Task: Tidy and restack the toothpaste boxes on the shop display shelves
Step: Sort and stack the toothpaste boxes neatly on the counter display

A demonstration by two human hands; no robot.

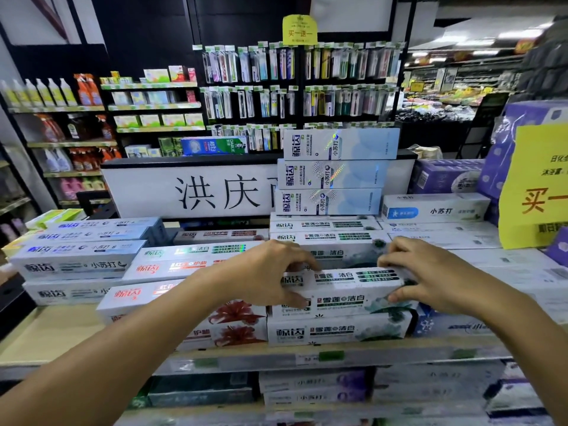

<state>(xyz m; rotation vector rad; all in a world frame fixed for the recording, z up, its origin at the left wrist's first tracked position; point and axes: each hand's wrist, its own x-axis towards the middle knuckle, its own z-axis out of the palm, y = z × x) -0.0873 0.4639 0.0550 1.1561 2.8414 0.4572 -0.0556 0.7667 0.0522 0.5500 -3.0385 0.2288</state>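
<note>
A white toothpaste box with green print lies on top of a stack of like boxes at the front of the wooden display shelf. My left hand grips its left end, thumb on the front face and fingers over the top. At the other end my right hand holds it the same way. Red-print boxes lie to the left, with blue-grey boxes beyond them. Three pale blue boxes stand stacked on edge behind.
A white sign board with black characters runs behind the display. A yellow promotion card and purple tissue packs stand at the right. Toothbrush racks hang farther back. More boxes fill the lower shelf.
</note>
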